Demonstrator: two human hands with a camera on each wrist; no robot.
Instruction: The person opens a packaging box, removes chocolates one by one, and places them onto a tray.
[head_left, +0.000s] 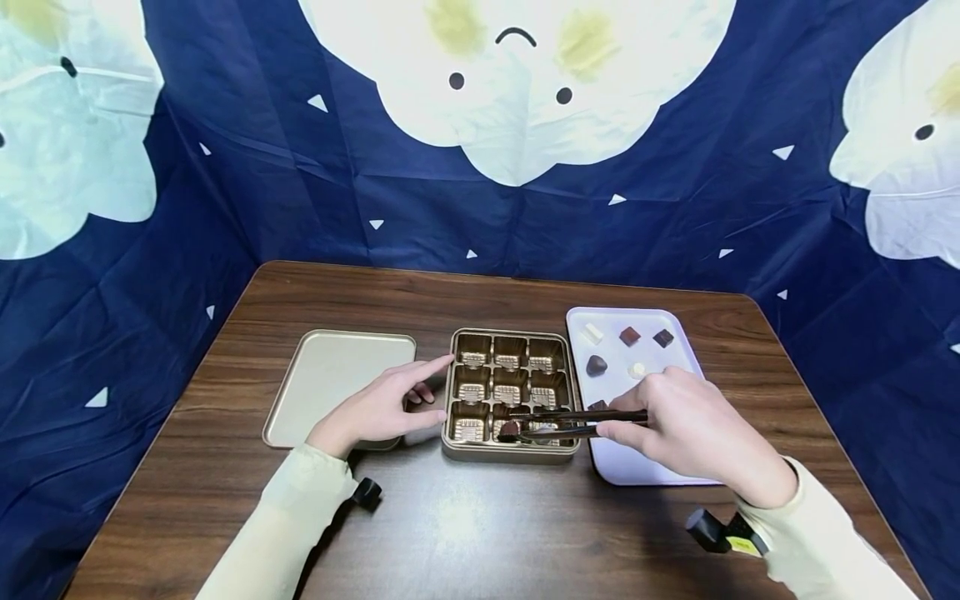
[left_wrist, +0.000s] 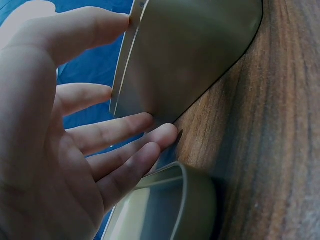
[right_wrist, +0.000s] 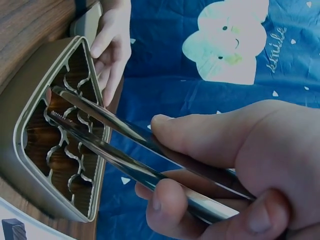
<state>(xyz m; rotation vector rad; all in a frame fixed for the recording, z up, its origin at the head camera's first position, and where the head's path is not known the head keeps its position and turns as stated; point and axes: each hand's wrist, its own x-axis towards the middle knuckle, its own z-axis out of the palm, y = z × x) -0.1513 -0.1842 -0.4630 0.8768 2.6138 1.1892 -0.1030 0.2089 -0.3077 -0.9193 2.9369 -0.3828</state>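
Observation:
A gold tin (head_left: 510, 453) with a divided tray insert stands at the middle of the table. My right hand (head_left: 678, 425) holds dark metal tongs (head_left: 572, 432), which reach leftward over the tin. Their tips are at a dark reddish chocolate (head_left: 509, 431) in the middle compartment of the near row; whether it still hangs from the tips or rests on the bottom I cannot tell. With fingers spread, my left hand (head_left: 390, 404) touches the tin's left side. The left wrist view shows its thumb and a fingertip against the tin wall (left_wrist: 190, 50).
Right of the tin, a white tray (head_left: 630, 462) bears several chocolates, among them a white bar (head_left: 593, 333), a red-brown square (head_left: 630, 336), a dark square (head_left: 663, 337) and a dark cone-like piece (head_left: 597, 365). Left lies the gold lid (head_left: 345, 367), partly behind my left hand.

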